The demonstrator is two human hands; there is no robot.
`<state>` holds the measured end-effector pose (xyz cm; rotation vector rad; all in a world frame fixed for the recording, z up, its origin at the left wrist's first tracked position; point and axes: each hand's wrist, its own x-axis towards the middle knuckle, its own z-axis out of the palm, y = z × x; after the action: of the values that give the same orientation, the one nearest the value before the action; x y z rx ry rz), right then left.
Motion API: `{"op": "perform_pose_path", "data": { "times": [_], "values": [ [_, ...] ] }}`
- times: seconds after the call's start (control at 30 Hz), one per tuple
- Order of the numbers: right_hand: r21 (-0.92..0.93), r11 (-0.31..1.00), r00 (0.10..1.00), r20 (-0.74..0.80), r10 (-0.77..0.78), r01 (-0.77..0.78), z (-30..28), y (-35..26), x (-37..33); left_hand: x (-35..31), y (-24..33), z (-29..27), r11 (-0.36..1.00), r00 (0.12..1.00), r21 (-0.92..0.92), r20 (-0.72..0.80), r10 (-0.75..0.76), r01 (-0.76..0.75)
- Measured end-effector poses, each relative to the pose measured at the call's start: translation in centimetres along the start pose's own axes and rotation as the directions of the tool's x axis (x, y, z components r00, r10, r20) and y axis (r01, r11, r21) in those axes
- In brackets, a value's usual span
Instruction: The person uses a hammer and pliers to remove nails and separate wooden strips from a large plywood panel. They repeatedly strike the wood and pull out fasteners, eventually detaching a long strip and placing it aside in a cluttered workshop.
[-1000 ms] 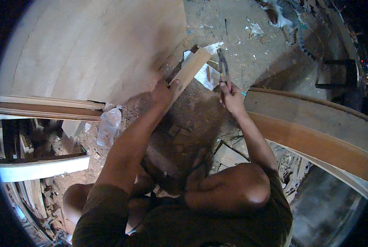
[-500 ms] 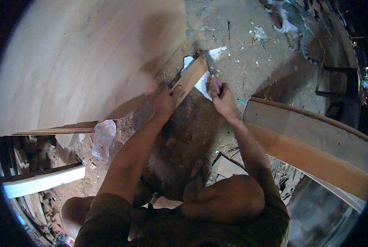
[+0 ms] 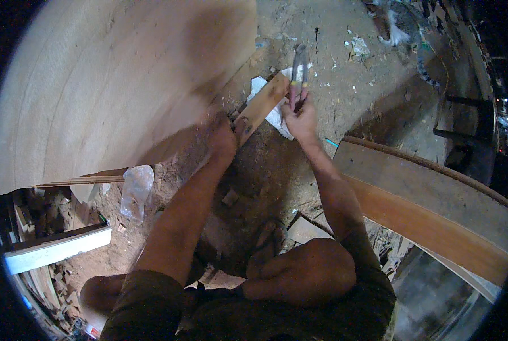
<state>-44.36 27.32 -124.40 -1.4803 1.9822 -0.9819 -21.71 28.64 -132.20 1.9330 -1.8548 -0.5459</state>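
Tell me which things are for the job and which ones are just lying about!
In use:
- wood strip, in the left hand
- pliers, in the right hand

Just lying about, it seems:
- clear plastic
- white scraps
- cat

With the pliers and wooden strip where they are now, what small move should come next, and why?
I'd probably angle the pliers in the right hand toward the far end of the wooden strip: the left hand grips the strip, while the pliers' head seems to point past that end.
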Motion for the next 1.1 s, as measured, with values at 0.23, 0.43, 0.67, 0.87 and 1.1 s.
{"op": "perform_pose_path", "data": {
  "times": [0.23, 0.43, 0.67, 0.87, 1.1],
  "values": [
    [-0.032, 0.999, 0.999, -0.031, -0.043, 0.042, 0.1, 1.9, -2.5, 0.1, 1.4, -0.7, 0.996, 0.986, -0.058, 0.151, -0.065, 0.074],
    [0.029, 0.997, 0.997, 0.016, 0.075, -0.076, -1.4, -1.7, -1.8, -0.1, 2.0, -3.0, 0.996, 0.986, -0.014, 0.138, -0.089, 0.091],
    [-0.26, 0.964, 0.997, 0.038, 0.071, -0.059, 1.3, 3.4, -3.9, -0.3, 3.2, -2.7, 0.999, 0.987, -0.007, 0.156, -0.048, 0.05],
    [0.207, 0.977, 0.988, -0.15, -0.027, 0.058, 0.5, -3.2, -3.6, 0.7, 0.5, -0.1, 0.984, 0.952, -0.084, 0.279, -0.128, 0.157],
    [-0.002, 0.988, 0.981, 0.117, 0.154, -0.155, 0.3, 1.7, -4.0, 0.1, 3.0, -2.7, 1.0, 0.997, 0.013, 0.074, -0.001, 0.0]
  ]
}}
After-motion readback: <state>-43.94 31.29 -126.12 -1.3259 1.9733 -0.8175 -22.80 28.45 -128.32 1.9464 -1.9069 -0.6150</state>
